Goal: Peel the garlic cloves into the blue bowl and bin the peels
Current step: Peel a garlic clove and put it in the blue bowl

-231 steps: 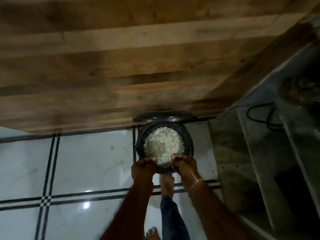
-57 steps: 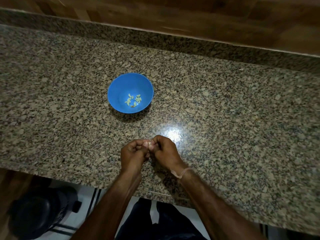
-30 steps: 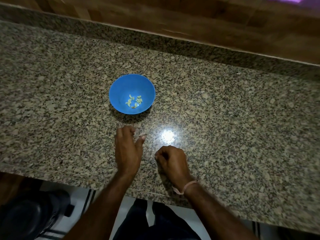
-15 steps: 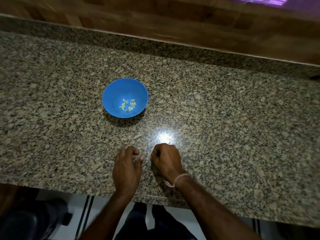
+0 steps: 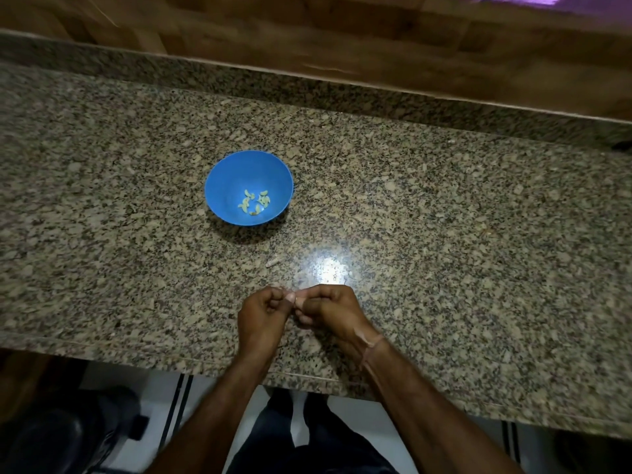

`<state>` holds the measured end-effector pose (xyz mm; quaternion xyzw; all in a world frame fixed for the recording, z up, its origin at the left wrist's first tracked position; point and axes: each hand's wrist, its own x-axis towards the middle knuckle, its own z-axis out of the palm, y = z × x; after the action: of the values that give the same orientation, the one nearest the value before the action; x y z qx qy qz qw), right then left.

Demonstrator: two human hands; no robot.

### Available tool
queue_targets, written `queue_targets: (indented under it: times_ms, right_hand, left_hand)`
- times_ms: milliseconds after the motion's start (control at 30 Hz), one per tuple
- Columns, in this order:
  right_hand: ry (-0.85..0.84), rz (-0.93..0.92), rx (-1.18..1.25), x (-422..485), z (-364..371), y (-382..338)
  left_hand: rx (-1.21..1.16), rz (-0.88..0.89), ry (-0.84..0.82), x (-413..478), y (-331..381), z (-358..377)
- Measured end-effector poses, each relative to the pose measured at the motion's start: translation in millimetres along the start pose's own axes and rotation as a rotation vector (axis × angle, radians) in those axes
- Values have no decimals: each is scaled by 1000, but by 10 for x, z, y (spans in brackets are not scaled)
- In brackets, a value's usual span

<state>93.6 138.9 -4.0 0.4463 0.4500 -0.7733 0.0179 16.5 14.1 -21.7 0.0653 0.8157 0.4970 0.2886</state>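
Note:
A blue bowl (image 5: 225,179) stands on the granite counter (image 5: 444,234) with several peeled garlic cloves (image 5: 253,202) at its bottom. One small pale clove (image 5: 272,262) lies loose on the counter between the bowl and my hands. My left hand (image 5: 261,319) and my right hand (image 5: 328,311) are together near the counter's front edge, fingers curled, thumbs and fingertips meeting. They pinch something small and pale between them, which looks like a garlic clove (image 5: 293,297); most of it is hidden by my fingers.
A black bin (image 5: 51,436) stands on the tiled floor at the lower left, below the counter's edge. A wooden wall panel (image 5: 342,35) rises behind the counter. A bright light reflection (image 5: 330,268) sits just beyond my hands.
Half a second ago my left hand lay flat on the counter beside the right fist. Now both hands are lifted together, fingertips pinching a small piece between them.

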Motion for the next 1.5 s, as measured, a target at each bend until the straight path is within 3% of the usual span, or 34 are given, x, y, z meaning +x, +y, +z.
queue_targets:
  times_ms: [133,367,533,700,767,867,1033,1067,1200,1367,1500]
  right_hand:
    - [-36,-81,-9,-57,-28,42]
    - [5,-272,-313,-123,-33,32]
    - [-46,-156,-199,-193,25,43]
    - [26,-534,-684,-202,-31,63]
    - [12,-514,-742,-177,-47,62]
    - [-52,-253,-626,-193,-20,12]
    - [64,-594,-829,-229,-7,11]
    - [62,-596,-829,-214,-8,25]
    - [-27,-304,-498,-195,25,-46]
    - [109,-441,-510,-230,45,-3]
    - [-83,-50,-205,-252,77,-156]
  left_hand:
    - [6,29,-36,-42,63,-37]
    - [-48,11,-15,-122,157,-10]
    - [187,180,52,-208,221,-8]
    - [31,47,-151,-190,182,-43]
    - [33,73,-177,-220,206,-36]
    - [315,269,-107,-254,218,-41]
    - [394,184,-251,-202,273,-71]
    - [359,187,-250,-200,294,-69]
    - [413,303,-108,-209,287,-42]
    - [420,260,-169,-166,335,-17]
    - [399,360,-40,-197,260,-40]
